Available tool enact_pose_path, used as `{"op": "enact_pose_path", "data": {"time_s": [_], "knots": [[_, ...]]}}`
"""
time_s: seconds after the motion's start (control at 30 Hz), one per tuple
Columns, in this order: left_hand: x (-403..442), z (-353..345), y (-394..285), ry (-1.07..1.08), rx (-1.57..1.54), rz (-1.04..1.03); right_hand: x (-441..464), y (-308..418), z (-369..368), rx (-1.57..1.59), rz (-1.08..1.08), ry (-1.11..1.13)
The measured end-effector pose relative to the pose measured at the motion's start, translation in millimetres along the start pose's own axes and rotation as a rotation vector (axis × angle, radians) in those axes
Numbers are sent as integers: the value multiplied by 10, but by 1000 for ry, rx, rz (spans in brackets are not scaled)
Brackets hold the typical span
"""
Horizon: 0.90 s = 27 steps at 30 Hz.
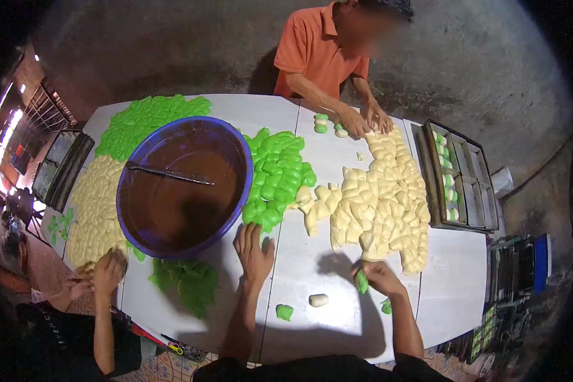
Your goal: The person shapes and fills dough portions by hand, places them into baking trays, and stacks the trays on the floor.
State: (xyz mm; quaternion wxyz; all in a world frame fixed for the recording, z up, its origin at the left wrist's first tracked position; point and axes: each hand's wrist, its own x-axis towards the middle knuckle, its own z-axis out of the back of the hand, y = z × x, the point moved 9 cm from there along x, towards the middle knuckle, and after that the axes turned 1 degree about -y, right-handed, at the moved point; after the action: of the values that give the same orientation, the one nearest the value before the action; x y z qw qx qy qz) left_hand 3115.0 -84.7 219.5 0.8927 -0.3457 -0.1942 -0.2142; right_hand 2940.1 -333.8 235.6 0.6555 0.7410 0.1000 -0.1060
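Observation:
My left hand (254, 254) lies with its fingers stretched out at the front edge of a mass of green dough pieces (277, 169). My right hand (383, 279) is closed around a small green dough piece (361, 282). Just beyond those fingers, a cream dough piece (367, 242) sticks out from the large spread of cream dough (382, 204); whether the hand touches it I cannot tell. Between my hands, a rolled cream dough piece (318, 300) and a loose green dough piece (284, 312) rest on the white table (331, 331). Another green bit (386, 307) is partly behind my right wrist.
A big blue basin (248, 159) of brown liquid, a dark stick (172, 174) across it, stands left of centre. At right, a divided tray (471, 184) holds green-and-cream rolls. Across the table, a person in orange (312, 51) handles dough; another person's hand (110, 272) works at left.

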Motion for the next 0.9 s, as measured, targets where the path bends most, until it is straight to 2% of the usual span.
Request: {"op": "enact_pose_path", "data": {"time_s": [0.03,0.07,0.13,0.17,0.2,0.23,0.27,0.3,0.4,0.47,0.57,0.6,0.67,0.8,0.83,0.87,0.9], "knots": [[61,-102,28,14,47,-36,-45,-360,139,-262,-153,-48],[141,-137,13,21,69,-53,-84,178,-164,-667,55,68],[295,-226,-82,46,111,-88,-57,243,21,-1179,219,-404],[370,-277,-112,63,168,-62,94,363,-22,-980,292,-402],[404,-347,-96,79,217,-27,280,661,-274,-867,456,-301],[436,-440,-56,98,268,3,634,514,-301,-874,329,-198],[487,-519,-24,112,319,29,936,638,-508,-782,541,-63],[489,-549,-11,104,318,47,1242,769,-689,-768,523,53],[399,-597,14,47,358,-31,2123,633,-1014,-1038,791,84],[328,-540,62,72,199,-26,2306,556,-1227,-1354,922,76],[328,-446,138,-8,41,-50,2531,398,-1324,-1357,839,252],[348,-385,127,-37,-19,-44,2435,530,-1337,-1180,832,308],[319,-345,143,-90,-140,-10,2152,697,-1156,-755,582,179],[250,-277,160,-122,-425,130,1123,1226,-674,-535,933,-316],[186,-270,156,-145,-455,124,834,1253,-522,-386,824,-433],[82,-266,149,-160,-485,117,493,1324,-453,-283,894,-504],[-10,-186,88,-185,-511,139,150,1334,-322,-276,858,-659]]}}
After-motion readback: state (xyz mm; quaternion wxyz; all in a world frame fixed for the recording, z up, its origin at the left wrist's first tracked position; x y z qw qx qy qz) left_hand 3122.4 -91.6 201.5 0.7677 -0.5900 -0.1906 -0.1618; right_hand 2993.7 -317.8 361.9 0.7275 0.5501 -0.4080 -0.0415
